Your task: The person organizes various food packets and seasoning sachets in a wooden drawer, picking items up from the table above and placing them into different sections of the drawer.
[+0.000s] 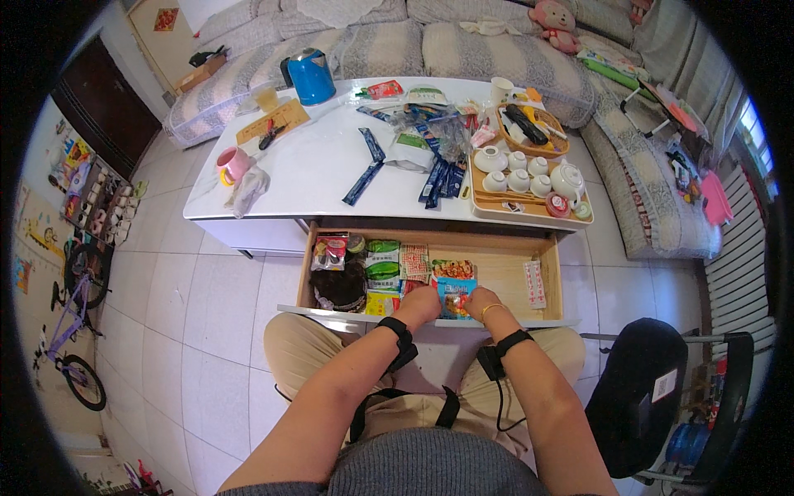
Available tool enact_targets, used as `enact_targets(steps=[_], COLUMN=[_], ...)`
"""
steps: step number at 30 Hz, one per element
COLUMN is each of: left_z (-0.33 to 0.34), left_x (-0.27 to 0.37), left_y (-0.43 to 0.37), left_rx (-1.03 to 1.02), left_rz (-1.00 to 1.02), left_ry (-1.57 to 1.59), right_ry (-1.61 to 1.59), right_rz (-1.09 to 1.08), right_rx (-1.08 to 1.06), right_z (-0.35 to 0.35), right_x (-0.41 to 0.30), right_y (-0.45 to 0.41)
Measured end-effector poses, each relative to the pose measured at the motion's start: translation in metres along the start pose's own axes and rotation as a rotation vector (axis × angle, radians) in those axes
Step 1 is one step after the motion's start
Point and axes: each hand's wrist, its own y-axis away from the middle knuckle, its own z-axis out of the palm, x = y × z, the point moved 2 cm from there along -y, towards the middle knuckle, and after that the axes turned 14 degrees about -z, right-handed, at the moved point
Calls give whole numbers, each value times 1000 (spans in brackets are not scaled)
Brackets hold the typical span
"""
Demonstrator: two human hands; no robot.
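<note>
Both hands are inside the pulled-out wooden drawer [502, 257], at its front. A blue food packet [454, 291] is between them, with my left hand [423, 305] gripping its left edge and my right hand [484, 302] its right edge. My fingertips are partly hidden. Just behind it lies another food packet [453, 269] with a picture of food. Left of my hands are green packets [383, 263], a patterned paper packet [414, 260], a yellow packet [381, 304], a dark furry item [338, 288] and a red packet [330, 251]. Thin white-and-red sachets [534, 284] lie at the drawer's right.
On the white table [298, 167] stand a blue kettle [311, 75], a pink mug [233, 164], a tray [527, 216] with a tea set, a wicker basket [533, 146] and several blue sachets [363, 184]. A black-seated chair [639, 384] is at my right.
</note>
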Motion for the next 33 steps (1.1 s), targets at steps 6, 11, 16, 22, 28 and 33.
enact_targets(steps=[6, 11, 16, 22, 28, 33], left_z=[-18, -38, -62, -97, -129, -162], left_x=[13, 21, 23, 41, 39, 37], left_y=[19, 43, 54, 65, 53, 46], left_rx=[35, 95, 151, 170, 349, 440], left_rz=[9, 71, 138, 144, 216, 196], left_ry=[44, 89, 164, 254, 262, 296], right_ry=[-16, -120, -190, -248, -336, -408], right_rz=[-36, -67, -174, -248, -340, -341], right_rx=[89, 221, 319, 391, 443, 479], right_z=[-24, -41, -63, -83, -114, -132], right_x=[-11, -26, -25, -23, -60, -81], right_y=[21, 44, 51, 46, 43, 43])
